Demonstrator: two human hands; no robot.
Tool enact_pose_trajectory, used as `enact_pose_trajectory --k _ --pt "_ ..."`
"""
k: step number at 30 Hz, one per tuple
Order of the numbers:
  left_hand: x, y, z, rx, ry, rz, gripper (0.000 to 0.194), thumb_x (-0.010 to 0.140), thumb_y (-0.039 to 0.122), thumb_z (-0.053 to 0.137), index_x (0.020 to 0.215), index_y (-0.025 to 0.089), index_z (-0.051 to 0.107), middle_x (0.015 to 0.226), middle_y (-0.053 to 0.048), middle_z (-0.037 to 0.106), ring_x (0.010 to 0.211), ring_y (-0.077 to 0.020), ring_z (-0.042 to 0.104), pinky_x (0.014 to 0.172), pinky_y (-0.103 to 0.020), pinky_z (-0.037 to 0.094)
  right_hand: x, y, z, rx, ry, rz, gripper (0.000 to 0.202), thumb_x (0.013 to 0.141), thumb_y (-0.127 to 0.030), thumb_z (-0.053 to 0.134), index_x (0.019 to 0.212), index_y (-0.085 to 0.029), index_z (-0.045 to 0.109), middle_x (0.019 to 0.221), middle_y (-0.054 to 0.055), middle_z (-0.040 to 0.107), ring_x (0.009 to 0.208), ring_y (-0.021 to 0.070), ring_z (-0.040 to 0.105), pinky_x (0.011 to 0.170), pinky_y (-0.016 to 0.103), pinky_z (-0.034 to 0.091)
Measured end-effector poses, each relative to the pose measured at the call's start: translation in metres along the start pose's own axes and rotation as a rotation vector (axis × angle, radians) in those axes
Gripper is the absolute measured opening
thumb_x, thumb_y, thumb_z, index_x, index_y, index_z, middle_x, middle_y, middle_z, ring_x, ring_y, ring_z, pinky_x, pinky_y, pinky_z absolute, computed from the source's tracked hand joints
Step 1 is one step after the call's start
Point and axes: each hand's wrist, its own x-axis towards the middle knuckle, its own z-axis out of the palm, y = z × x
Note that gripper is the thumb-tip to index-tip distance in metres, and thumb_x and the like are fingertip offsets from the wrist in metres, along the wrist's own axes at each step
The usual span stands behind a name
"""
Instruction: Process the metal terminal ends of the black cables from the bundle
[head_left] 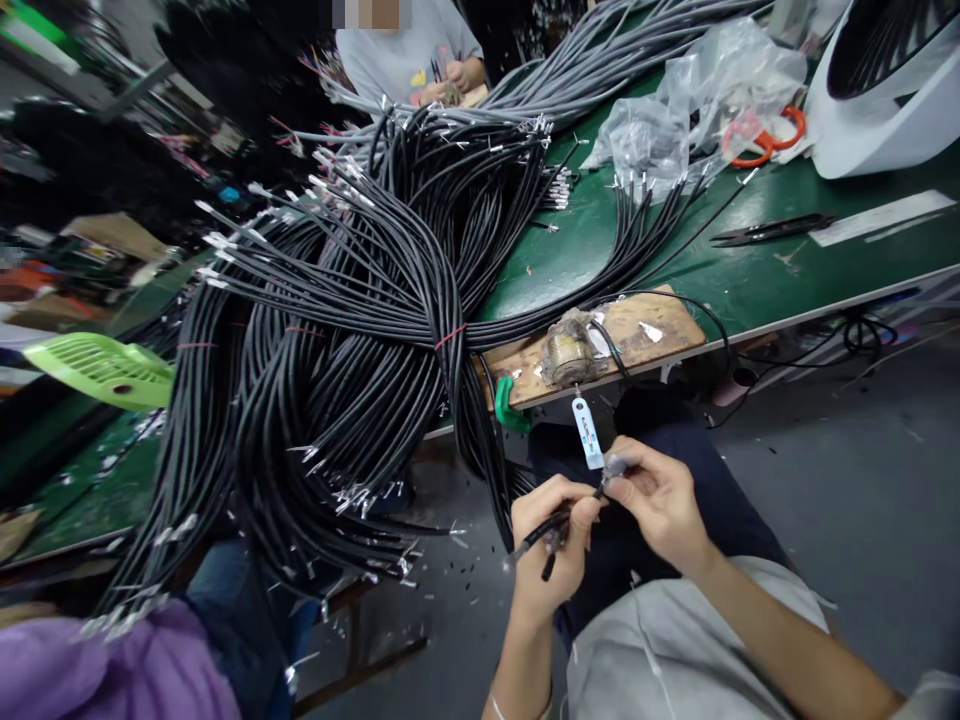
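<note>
In the head view, the person's two bare hands work low in front of the table edge. The left hand (551, 540) pinches one thin black sheathed cable (537, 535) between thumb and fingers, two dark ends showing below its grip; the right hand (660, 500) pinches the cable's upper end, blurred there, between thumb and fingertips. Just above hangs one pale blue plastic tag (587, 433), below one yellowish, tape-wrapped lump (568, 352) on one brown wooden board (652, 322). One green C-shaped clamp (510, 404) sits at the board's edge.

On the green tabletop (555, 260) lie heaped black cables with white-tipped ends (375, 270), too many to count, with three red ties visible. Farther right are one pair of orange-handled scissors (765, 142), one pair of dark metal snips (772, 231) and one white fan (862, 135). Two other people are partly visible.
</note>
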Motion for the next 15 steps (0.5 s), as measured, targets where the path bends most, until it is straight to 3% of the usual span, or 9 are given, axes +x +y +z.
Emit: enact_pose_trajectory --k 3,6,8,10,13,15 --pt "0.004 -0.001 -0.003 -0.065 -0.025 0.095 0.018 0.086 0.028 0.062 0.074 0.016 0.067 0.060 -0.001 0.058 0.054 -0.0117 0.053 0.053 -0.023 0.040 0.012 -0.011 -0.011 0.290 -0.317 0.452 0.031 0.067 -0.039 0.079 0.071 -0.014 0.062 0.061 -0.002 0.050 0.051 0.0063 0.039 0.045 0.020 0.029" --pt "0.006 -0.002 0.000 -0.083 0.008 0.107 0.015 0.081 0.028 0.068 0.073 0.015 0.068 0.065 -0.003 0.061 0.060 -0.0136 0.056 0.057 -0.024 0.042 0.028 -0.024 -0.023 0.188 -0.513 0.651 0.033 0.065 -0.037 0.079 0.065 -0.012 0.059 0.052 -0.007 0.042 0.044 0.0025 0.029 0.041 0.018 0.019" --pt "0.006 -0.002 0.002 -0.068 0.034 0.081 0.013 0.079 0.024 0.071 0.070 0.015 0.067 0.065 -0.003 0.061 0.061 -0.0134 0.056 0.057 -0.024 0.042 0.041 -0.034 -0.028 -0.032 -0.529 0.652 0.029 0.067 -0.034 0.077 0.062 -0.012 0.059 0.049 -0.007 0.043 0.042 0.0029 0.030 0.041 0.018 0.019" --pt "0.006 -0.002 0.004 -0.062 0.062 0.067 0.013 0.077 0.022 0.072 0.068 0.015 0.065 0.064 -0.002 0.060 0.060 -0.0130 0.055 0.057 -0.024 0.042 0.055 -0.043 -0.029 -0.186 -0.448 0.585 0.028 0.066 -0.033 0.077 0.060 -0.013 0.059 0.047 -0.007 0.043 0.042 0.0036 0.032 0.040 0.018 0.020" --pt "0.005 -0.001 0.003 -0.124 0.097 0.083 0.013 0.075 0.021 0.074 0.067 0.016 0.064 0.064 -0.001 0.058 0.059 -0.0122 0.054 0.057 -0.023 0.042 0.070 -0.051 -0.019 -0.222 -0.324 0.447 0.034 0.065 -0.042 0.077 0.059 -0.013 0.060 0.050 -0.005 0.048 0.045 0.0049 0.037 0.043 0.019 0.025" --pt "0.003 -0.002 0.001 -0.202 0.141 0.100 0.014 0.074 0.022 0.075 0.068 0.016 0.063 0.064 0.000 0.057 0.060 -0.0117 0.054 0.057 -0.023 0.042 0.075 -0.050 -0.008 -0.193 -0.324 0.389 0.042 0.066 -0.050 0.075 0.059 -0.012 0.061 0.053 -0.003 0.051 0.049 0.0058 0.040 0.045 0.019 0.028"
